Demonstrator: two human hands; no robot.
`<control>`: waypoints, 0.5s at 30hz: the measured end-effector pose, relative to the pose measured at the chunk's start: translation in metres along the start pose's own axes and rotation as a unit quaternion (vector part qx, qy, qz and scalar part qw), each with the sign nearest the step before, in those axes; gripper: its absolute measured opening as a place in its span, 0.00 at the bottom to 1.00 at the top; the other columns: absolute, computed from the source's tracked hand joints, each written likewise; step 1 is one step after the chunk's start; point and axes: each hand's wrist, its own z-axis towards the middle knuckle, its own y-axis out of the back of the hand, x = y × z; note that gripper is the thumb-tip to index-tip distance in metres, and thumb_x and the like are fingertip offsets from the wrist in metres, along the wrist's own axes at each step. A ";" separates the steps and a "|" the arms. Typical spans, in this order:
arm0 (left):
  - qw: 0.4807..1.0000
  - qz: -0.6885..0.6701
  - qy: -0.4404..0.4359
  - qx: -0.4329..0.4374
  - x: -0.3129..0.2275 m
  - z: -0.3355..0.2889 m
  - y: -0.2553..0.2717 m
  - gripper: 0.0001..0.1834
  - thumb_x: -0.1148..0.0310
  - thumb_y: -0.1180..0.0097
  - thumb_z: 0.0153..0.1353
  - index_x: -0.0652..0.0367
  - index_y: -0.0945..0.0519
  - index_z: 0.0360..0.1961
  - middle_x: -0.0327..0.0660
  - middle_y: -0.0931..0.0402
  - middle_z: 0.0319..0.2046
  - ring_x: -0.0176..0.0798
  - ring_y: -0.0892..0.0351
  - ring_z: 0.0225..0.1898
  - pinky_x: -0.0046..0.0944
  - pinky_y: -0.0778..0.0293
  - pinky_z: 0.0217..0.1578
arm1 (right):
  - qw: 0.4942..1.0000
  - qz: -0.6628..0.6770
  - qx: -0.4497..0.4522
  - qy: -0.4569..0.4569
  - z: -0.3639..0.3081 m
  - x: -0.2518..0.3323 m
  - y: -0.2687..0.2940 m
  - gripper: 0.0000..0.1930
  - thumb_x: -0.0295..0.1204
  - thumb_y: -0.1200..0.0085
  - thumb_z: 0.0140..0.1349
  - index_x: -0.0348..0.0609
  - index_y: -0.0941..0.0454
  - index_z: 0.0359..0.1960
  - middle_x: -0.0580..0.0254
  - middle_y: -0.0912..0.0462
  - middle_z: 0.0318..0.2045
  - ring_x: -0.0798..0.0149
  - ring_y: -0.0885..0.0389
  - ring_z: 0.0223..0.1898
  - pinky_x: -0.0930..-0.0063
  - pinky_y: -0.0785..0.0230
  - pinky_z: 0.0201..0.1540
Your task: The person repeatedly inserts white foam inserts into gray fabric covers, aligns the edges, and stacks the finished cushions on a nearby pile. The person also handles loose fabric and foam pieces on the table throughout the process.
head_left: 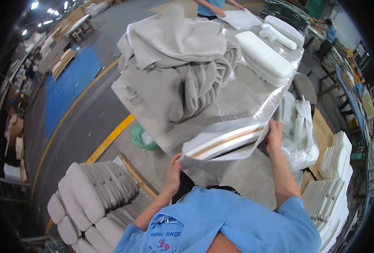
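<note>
At the near edge of the table lies a long curved cushion panel (225,144), with white padding and a tan board edge showing. Pale grey fabric (242,155) lies along its near side. My left hand (173,176) is closed on the fabric at the panel's left end. At the right end, my right hand (274,137) pinches the fabric near the table edge. Fingertips of both hands are partly hidden. Beyond the panel, a large heap of grey fabric covers (174,63) covers the table's left half.
Clear film wraps the table (246,99). White padded cushions (266,59) sit at its far right. Stacked grey cushions (94,189) stand at lower left, white ones (332,181) at right. A green bag (142,137) is left of the table. A co-worker's hands (218,12) hold a white sheet (242,19).
</note>
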 end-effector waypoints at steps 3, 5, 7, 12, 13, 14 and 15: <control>0.994 -0.100 0.018 -0.040 -0.011 -0.005 0.025 0.26 0.51 0.63 0.82 0.60 0.27 0.64 0.45 0.29 0.66 0.41 0.33 0.67 0.41 0.42 0.70 | 0.999 -0.037 0.012 -0.024 -0.055 -0.040 0.025 0.13 0.42 0.48 0.78 0.46 0.24 0.45 0.72 0.25 0.34 0.73 0.29 0.36 0.74 0.34 0.38; 0.994 -0.105 0.001 -0.030 -0.001 -0.013 0.030 0.24 0.53 0.61 0.81 0.61 0.27 0.63 0.46 0.29 0.67 0.41 0.33 0.68 0.41 0.41 0.71 | 0.998 -0.040 0.004 0.057 -0.078 -0.062 0.040 0.12 0.41 0.48 0.78 0.46 0.24 0.42 0.72 0.26 0.34 0.73 0.31 0.35 0.76 0.37 0.40; 0.985 -0.165 0.013 -0.043 0.003 -0.024 0.023 0.23 0.56 0.58 0.79 0.62 0.26 0.63 0.48 0.29 0.67 0.43 0.32 0.69 0.43 0.38 0.70 | 0.999 -0.015 0.040 -0.012 -0.084 -0.070 0.062 0.13 0.42 0.48 0.78 0.46 0.23 0.43 0.70 0.25 0.35 0.72 0.30 0.35 0.75 0.37 0.40; 0.957 -0.193 0.213 -0.030 0.026 -0.033 0.034 0.29 0.61 0.52 0.75 0.61 0.34 0.73 0.49 0.27 0.66 0.45 0.28 0.67 0.44 0.33 0.68 | 0.938 -0.093 0.104 -0.318 -0.057 -0.074 0.116 0.17 0.47 0.49 0.78 0.48 0.20 0.52 0.67 0.21 0.41 0.72 0.27 0.38 0.75 0.33 0.43; 0.940 -0.212 0.268 -0.005 0.025 -0.026 0.047 0.30 0.63 0.50 0.74 0.61 0.34 0.74 0.49 0.27 0.66 0.45 0.27 0.67 0.44 0.33 0.69 | 0.913 -0.096 0.149 -0.367 -0.053 -0.075 0.105 0.22 0.48 0.49 0.78 0.44 0.21 0.60 0.58 0.18 0.50 0.67 0.21 0.49 0.72 0.29 0.55; 0.917 -0.235 0.323 0.025 0.024 -0.020 0.055 0.31 0.65 0.49 0.73 0.61 0.35 0.74 0.49 0.27 0.66 0.45 0.27 0.66 0.44 0.33 0.69 | 0.921 -0.150 0.165 -0.319 -0.051 -0.082 0.098 0.24 0.48 0.47 0.77 0.43 0.22 0.62 0.57 0.19 0.54 0.65 0.21 0.53 0.70 0.30 0.58; 0.921 -0.219 0.321 0.027 0.018 -0.008 0.052 0.30 0.68 0.46 0.72 0.61 0.34 0.73 0.47 0.27 0.66 0.45 0.27 0.67 0.45 0.33 0.69 | 0.926 -0.206 0.169 -0.267 -0.046 -0.089 0.099 0.26 0.48 0.46 0.76 0.42 0.24 0.64 0.56 0.20 0.57 0.62 0.21 0.57 0.69 0.31 0.62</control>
